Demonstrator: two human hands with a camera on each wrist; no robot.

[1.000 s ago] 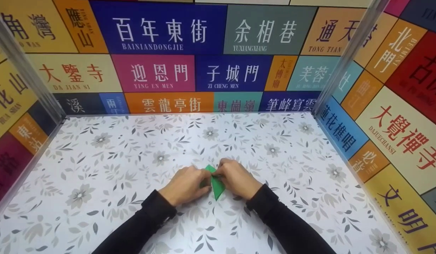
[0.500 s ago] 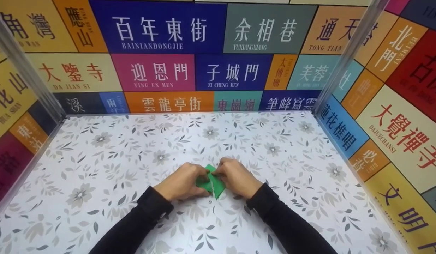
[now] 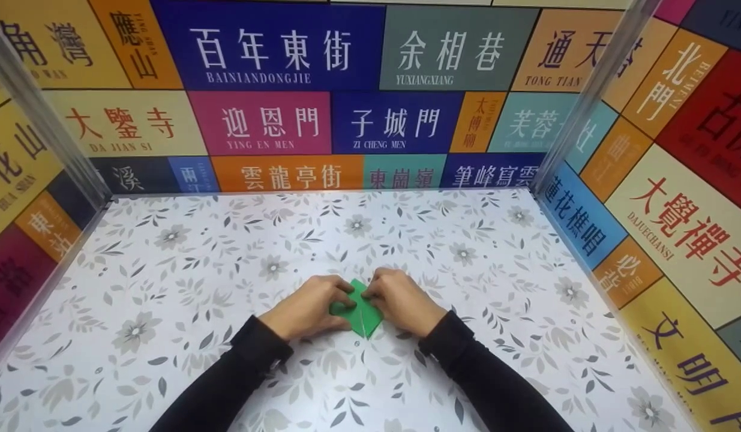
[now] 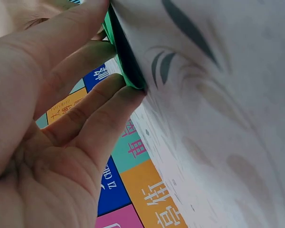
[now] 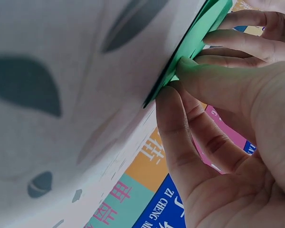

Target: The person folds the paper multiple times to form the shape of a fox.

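Observation:
A small green folded sheet of paper (image 3: pixel 370 317) lies on the patterned table, its flaps meeting along a slanted middle line. My left hand (image 3: pixel 307 307) is at its left side, thumb nearer me and fingers on the far part. In the left wrist view, those fingertips hold the edge of the paper (image 4: pixel 129 76). On the other side, my right hand (image 3: pixel 406 303) pinches the upper right edge between thumb and forefinger. The right wrist view shows the thumb pressing on the layered paper (image 5: pixel 199 40), with the fingers curled beneath. The hands partly cover both side corners.
The white tabletop (image 3: pixel 358 252) has a grey flower and leaf print. Behind it stands a colourful wall (image 3: pixel 268 123) printed with sign-like lettering. Similar side panels (image 3: pixel 676 228) rise at left and right, joined by clear corner strips.
My left hand has moved slightly left, and the paper's left flap now shows flat beside the right one. The right hand stays almost where it was, pinching the paper.

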